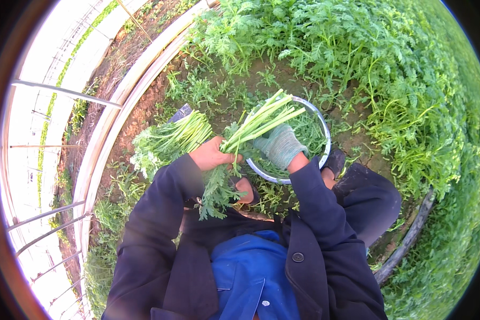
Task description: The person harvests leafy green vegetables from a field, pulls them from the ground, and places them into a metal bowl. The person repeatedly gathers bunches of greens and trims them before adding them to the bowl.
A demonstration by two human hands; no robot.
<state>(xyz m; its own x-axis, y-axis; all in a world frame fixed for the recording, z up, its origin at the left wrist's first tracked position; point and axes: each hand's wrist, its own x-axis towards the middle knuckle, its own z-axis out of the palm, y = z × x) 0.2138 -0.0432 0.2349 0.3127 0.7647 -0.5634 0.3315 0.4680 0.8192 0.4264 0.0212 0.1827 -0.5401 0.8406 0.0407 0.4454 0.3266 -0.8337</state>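
Note:
Between my knees, my left hand (213,153), without a glove, grips a bunch of leafy green stalks (260,122). The pale cut ends point up and to the right, and the feathery leaves hang below that hand. My right hand (281,146), in a grey-green knit glove, is beside the stalks, over a round tub with a pale rim (327,138); its fingers are partly hidden, so its hold cannot be told. Loose greens (310,130) lie inside the rim. A larger pile of cut greens (184,134) lies to the left, stems to the right, by a dark flat object (181,113).
Dense leafy plants (384,52) grow ahead and to the right. A pale curved border (116,108) and metal poles (68,93) stand at the left. A dark pole (408,236) lies at the lower right. My feet are close to the tub.

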